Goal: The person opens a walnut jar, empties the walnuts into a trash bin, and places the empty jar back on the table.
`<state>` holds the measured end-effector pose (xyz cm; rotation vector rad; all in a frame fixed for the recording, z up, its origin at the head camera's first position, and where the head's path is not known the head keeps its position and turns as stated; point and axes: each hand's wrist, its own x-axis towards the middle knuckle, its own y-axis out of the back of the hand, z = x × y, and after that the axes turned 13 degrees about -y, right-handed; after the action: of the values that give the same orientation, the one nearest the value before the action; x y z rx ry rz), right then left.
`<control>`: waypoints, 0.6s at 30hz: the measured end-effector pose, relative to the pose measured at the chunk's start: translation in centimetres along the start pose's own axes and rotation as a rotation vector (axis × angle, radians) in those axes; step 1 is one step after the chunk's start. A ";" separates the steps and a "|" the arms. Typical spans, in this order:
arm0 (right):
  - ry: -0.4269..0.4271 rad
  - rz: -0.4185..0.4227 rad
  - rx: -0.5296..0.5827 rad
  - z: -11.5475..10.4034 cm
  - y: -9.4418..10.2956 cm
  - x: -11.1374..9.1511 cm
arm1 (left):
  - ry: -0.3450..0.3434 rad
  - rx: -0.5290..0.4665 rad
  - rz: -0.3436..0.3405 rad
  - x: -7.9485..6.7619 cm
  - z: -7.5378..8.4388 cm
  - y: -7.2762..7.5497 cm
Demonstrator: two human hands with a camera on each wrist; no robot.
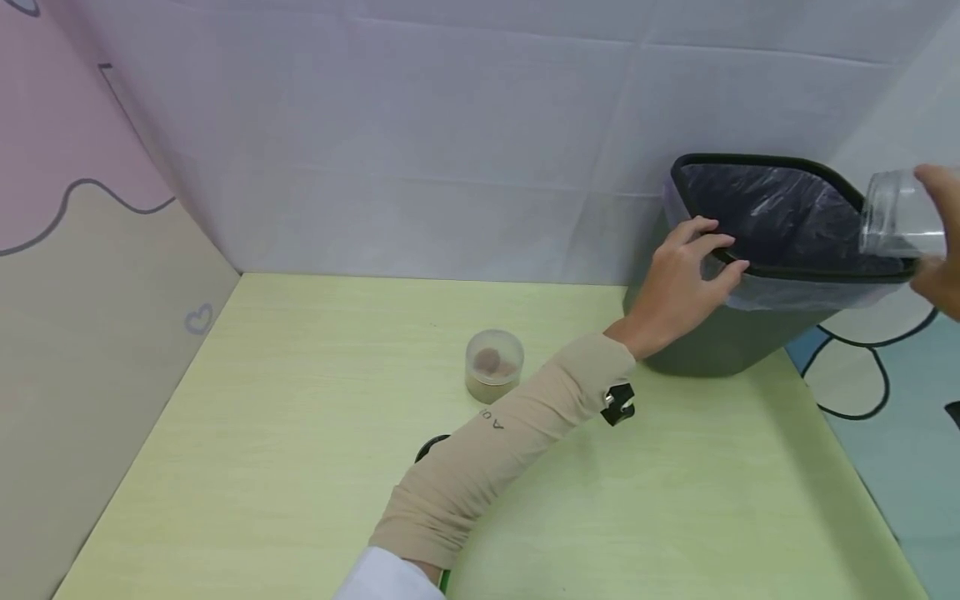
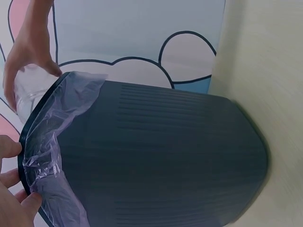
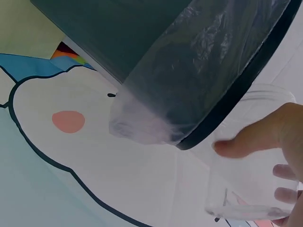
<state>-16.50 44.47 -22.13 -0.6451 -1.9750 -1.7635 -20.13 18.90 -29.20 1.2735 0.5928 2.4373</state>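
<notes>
A dark grey trash bin (image 1: 720, 333) with a black rim and a clear plastic liner (image 1: 780, 200) stands at the table's back right. My left hand (image 1: 686, 279) grips the bin's near left rim, its fingers bent over the edge; the left wrist view shows the fingertips (image 2: 32, 201) against the liner. At the right, my right hand (image 1: 941, 242) holds a clear jar (image 1: 900, 212) on its side at the bin's far right rim. Thumb and fingers wrap the jar (image 3: 246, 184) in the right wrist view. I see nothing inside it.
A small round clear container (image 1: 493, 367) with something brownish inside sits mid-table. Beside it, my left sleeve (image 1: 517, 442) partly hides a black curved object (image 1: 429, 447). A white cloth (image 1: 412, 150) hangs behind the pale green table (image 1: 300, 417).
</notes>
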 end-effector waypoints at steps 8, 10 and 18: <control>0.161 0.136 -0.199 -1.3 -0.4 0.2 | 0.003 -0.007 0.010 0.2 -0.1 0.0; 0.216 0.125 -0.224 -1.4 -0.5 0.3 | 0.008 -0.005 0.002 0.2 -0.1 0.0; 0.264 0.068 -0.330 -2.3 -0.4 0.5 | 0.005 0.002 0.012 0.2 -0.2 0.1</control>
<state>-17.18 42.17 -21.88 -0.5394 -1.4876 -2.0348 -20.42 18.85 -29.08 1.2750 0.5904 2.4508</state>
